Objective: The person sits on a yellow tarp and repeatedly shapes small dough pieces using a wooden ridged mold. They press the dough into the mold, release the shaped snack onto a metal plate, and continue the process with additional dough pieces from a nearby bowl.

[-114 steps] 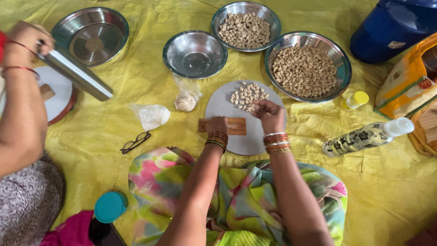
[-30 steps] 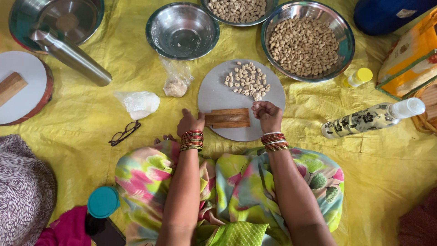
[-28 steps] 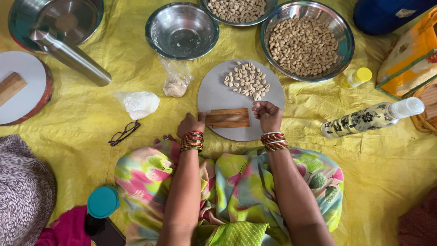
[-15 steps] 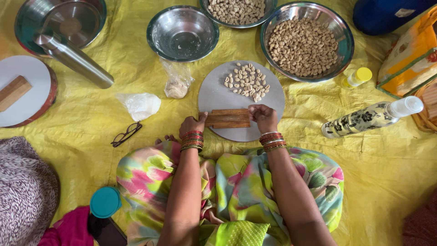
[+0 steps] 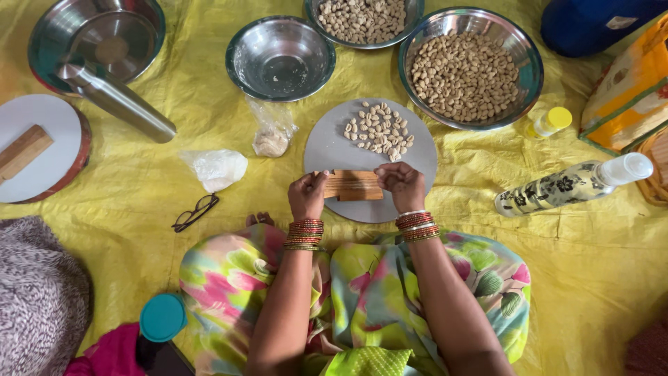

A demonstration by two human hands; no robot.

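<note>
A round grey board lies on the yellow sheet in front of my crossed legs. A small pile of pale nuts sits on its far half. A ribbed wooden block lies across its near half. My left hand grips the block's left end and my right hand grips its right end. Both wrists carry red and gold bangles.
Beyond the board stand an empty steel bowl and two steel bowls of nuts. A steel cylinder, another board with a block, plastic bags, glasses, a patterned bottle and a small yellow-capped bottle lie around.
About four seconds ago my right hand was at the nut pile; now both hands hold the wooden block's ends. Another person's arm at the left has left the view.
</note>
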